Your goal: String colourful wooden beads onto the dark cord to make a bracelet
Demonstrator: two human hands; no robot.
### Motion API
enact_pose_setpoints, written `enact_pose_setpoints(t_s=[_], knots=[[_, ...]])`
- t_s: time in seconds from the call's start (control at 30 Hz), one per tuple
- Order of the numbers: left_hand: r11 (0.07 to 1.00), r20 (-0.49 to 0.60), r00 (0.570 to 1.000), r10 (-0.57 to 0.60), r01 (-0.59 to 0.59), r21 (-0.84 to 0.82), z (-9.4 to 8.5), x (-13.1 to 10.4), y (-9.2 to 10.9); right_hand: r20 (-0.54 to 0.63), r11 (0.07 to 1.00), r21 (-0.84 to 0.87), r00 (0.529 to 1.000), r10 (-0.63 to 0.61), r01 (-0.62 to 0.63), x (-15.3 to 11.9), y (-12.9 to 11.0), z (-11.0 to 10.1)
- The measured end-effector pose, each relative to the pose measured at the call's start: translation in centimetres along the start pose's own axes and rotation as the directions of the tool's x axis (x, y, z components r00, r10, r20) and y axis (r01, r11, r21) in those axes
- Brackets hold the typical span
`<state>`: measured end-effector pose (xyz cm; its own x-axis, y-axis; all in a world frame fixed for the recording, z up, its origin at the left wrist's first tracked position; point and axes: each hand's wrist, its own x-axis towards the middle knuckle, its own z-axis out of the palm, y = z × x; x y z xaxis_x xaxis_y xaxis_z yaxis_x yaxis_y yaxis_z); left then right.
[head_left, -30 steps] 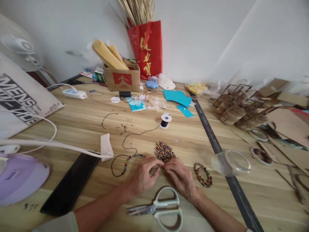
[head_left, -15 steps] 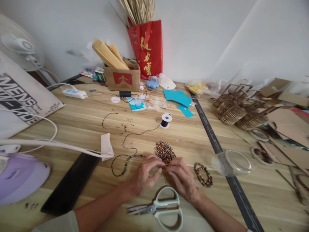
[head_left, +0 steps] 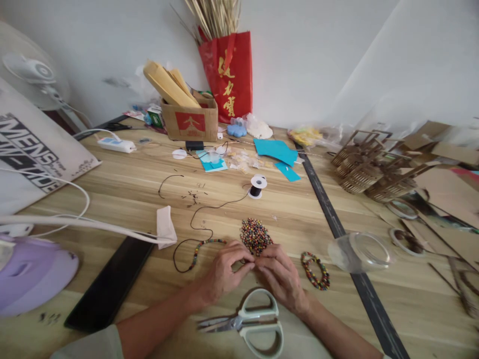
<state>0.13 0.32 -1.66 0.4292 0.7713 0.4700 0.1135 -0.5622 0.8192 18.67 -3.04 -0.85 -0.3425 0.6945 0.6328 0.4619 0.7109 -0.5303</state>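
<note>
A black cord (head_left: 194,219) runs from a white spool (head_left: 257,186) and carries a row of small coloured beads (head_left: 198,249) that passes under my left hand (head_left: 229,269). The thumb and forefinger of that hand are pinched on the cord's end, which is mostly hidden. My right hand (head_left: 280,276) meets it fingertip to fingertip, also pinched; whatever sits between its fingers is too small to make out. Just beyond both hands lies a heap of multicoloured beads (head_left: 256,235). Scissors with pale green handles (head_left: 258,319) rest in front of my wrists.
Right of my right hand lies a beaded bracelet (head_left: 315,270), then a clear plastic jar (head_left: 359,252) on its side. A black phone-like slab (head_left: 108,284) and a purple-and-white device (head_left: 33,274) are at left. Blue paper (head_left: 275,151) and a cardboard box (head_left: 190,119) stand farther back.
My left thumb has risen to close against the forefinger, where a gap showed before. The fingertips of both hands now touch or nearly touch.
</note>
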Motion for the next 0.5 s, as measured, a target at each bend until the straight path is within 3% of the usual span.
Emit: enact_pose_setpoints(t_s=[0.23,0.37,0.5], knots=[[0.998,-0.065,0.997,-0.047,0.050,0.033,-0.5,0.3,0.7,-0.038,0.999,-0.011,0.999,0.038,-0.038,0.1,0.1,0.1],[0.981,-0.164,0.975,-0.149,0.166,0.098,-1.5,0.6,0.6,-0.041,0.994,-0.051,0.995,0.090,-0.092,0.4,0.3,0.2],[0.941,-0.189,0.945,-0.267,0.298,0.159,-2.2,1.0,-0.4,0.024,0.990,-0.102,0.995,0.097,-0.094,0.6,0.7,0.3]])
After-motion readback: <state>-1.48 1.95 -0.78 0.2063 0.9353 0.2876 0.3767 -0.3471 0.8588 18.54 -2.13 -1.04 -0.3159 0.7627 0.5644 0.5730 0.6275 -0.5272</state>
